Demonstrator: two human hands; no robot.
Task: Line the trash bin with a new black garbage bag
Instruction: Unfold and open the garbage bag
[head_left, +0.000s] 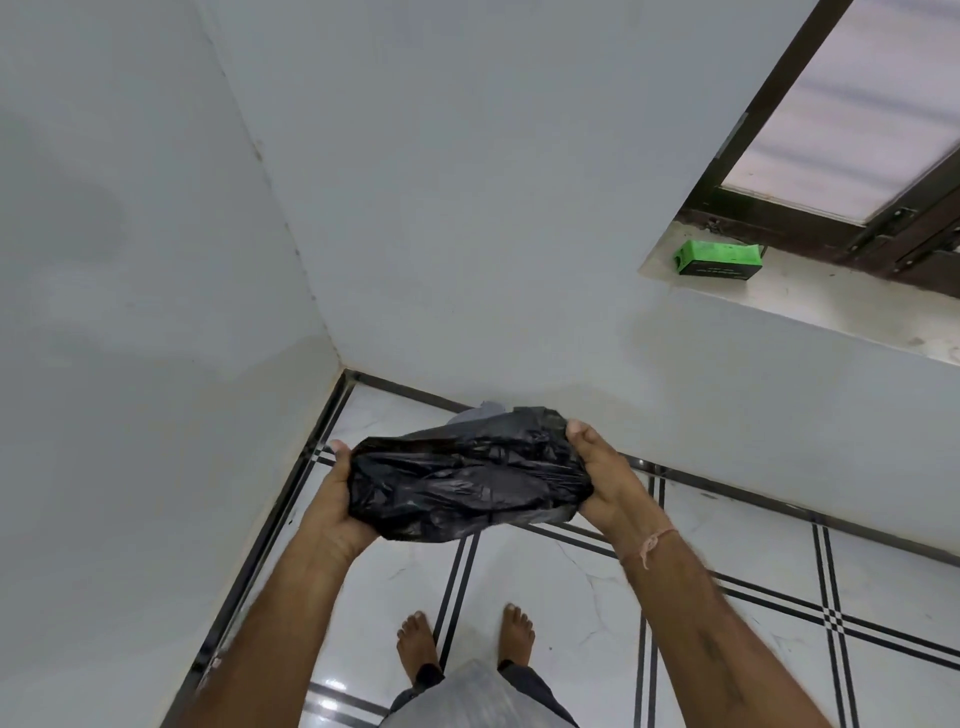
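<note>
A crumpled black garbage bag (467, 475) is stretched between both hands at chest height, in front of the room's corner. My left hand (337, 499) grips its left end and my right hand (605, 475) grips its right end, thumbs on top. A grey shape (480, 413) peeks out just behind the bag's top edge, low by the wall; the bag hides most of it, and I cannot tell whether it is the trash bin.
Two white walls meet in a corner ahead. The floor (571, 582) is glossy white tile with black double lines. A green box (719, 258) lies on the window sill (831, 306) at the upper right. My bare feet stand below the bag.
</note>
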